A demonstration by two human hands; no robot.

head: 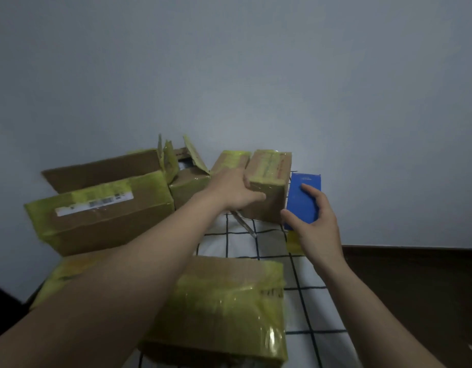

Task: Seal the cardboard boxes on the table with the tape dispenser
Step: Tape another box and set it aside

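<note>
Several cardboard boxes with yellow tape stand on a table with a white, black-gridded cloth (pixel 304 309). My left hand (pixel 234 191) grips the near left corner of a small upright taped box (pixel 269 187) at the back. My right hand (pixel 316 227) holds a blue box (pixel 302 200) that stands just right of that small box. A large box with a white label (pixel 102 211) lies at the left, and another taped box (pixel 224 306) lies close in front of me. A slim grey-white object (pixel 245 224) pokes out under my left hand. No tape dispenser shows clearly.
An open box with raised flaps (pixel 187 176) stands at the back, next to a narrow taped box (pixel 230 160). The table meets a pale wall (pixel 229 75). Dark floor (pixel 415 301) lies to the right beyond the table's edge.
</note>
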